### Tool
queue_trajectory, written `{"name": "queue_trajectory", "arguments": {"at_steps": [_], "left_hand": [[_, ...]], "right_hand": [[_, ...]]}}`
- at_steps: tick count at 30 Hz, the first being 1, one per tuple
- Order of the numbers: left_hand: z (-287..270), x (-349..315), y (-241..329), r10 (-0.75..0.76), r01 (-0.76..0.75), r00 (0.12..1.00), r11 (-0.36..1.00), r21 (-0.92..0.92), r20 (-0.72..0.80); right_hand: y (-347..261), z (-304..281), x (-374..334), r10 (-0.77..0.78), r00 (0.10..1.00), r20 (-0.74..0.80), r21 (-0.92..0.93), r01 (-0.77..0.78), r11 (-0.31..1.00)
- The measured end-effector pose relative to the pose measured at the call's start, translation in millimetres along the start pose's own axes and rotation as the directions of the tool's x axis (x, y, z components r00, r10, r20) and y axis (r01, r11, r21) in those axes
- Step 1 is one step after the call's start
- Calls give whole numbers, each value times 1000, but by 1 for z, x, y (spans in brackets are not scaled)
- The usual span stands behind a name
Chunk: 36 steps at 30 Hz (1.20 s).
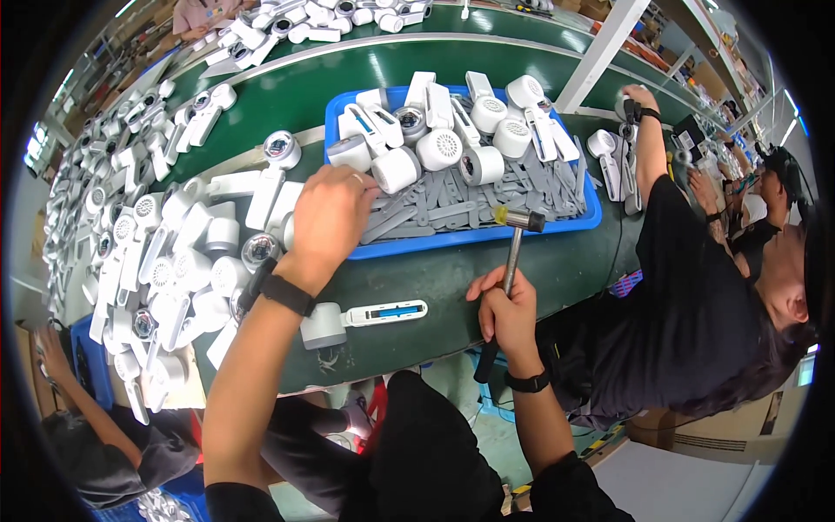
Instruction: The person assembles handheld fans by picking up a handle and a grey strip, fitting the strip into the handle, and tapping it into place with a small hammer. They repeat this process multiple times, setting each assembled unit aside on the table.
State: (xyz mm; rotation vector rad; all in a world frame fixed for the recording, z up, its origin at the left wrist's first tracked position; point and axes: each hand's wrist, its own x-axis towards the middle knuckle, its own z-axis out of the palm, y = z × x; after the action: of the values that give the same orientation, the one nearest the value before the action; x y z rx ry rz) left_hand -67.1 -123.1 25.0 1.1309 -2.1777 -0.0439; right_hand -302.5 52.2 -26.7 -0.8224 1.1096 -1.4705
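My right hand [509, 315] grips a hammer [513, 252] by its handle. The hammer's head has one yellow face and one black face, and it is raised near the front rim of a blue tray [487, 241]. My left hand [330, 213] reaches over the tray's left end, fingers curled down and closed among grey plastic strips [452, 193]; its fingertips are partly hidden, so what they pinch does not show. On the green table before me lies a white handheld fan [323, 326], its handle uncovered with a blue battery inside.
White fans [178, 265] lie heaped on the left, and several more [439, 150] rest on the strips. A green conveyor [365, 65] runs behind, with a white post [600, 56] at right. A co-worker [661, 296] in black reaches in from the right; another person's arm [83, 400] shows at left.
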Motion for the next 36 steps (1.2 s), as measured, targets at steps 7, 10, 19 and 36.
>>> {"name": "queue_trajectory", "arguments": {"at_steps": [7, 10, 19, 36], "left_hand": [[5, 3, 27, 21, 26, 957, 987, -156, 289], [11, 1, 19, 51, -35, 962, 997, -64, 269], [2, -1, -13, 18, -44, 980, 991, 124, 198], [-11, 3, 10, 362, -308, 917, 909, -279, 166]], "right_hand": [[0, 6, 1, 11, 1000, -2, -30, -11, 999], [-2, 9, 1, 43, 999, -2, -65, -43, 997], [0, 5, 1, 47, 999, 21, -80, -45, 996], [-3, 10, -1, 23, 1000, -9, -65, -24, 998]]}}
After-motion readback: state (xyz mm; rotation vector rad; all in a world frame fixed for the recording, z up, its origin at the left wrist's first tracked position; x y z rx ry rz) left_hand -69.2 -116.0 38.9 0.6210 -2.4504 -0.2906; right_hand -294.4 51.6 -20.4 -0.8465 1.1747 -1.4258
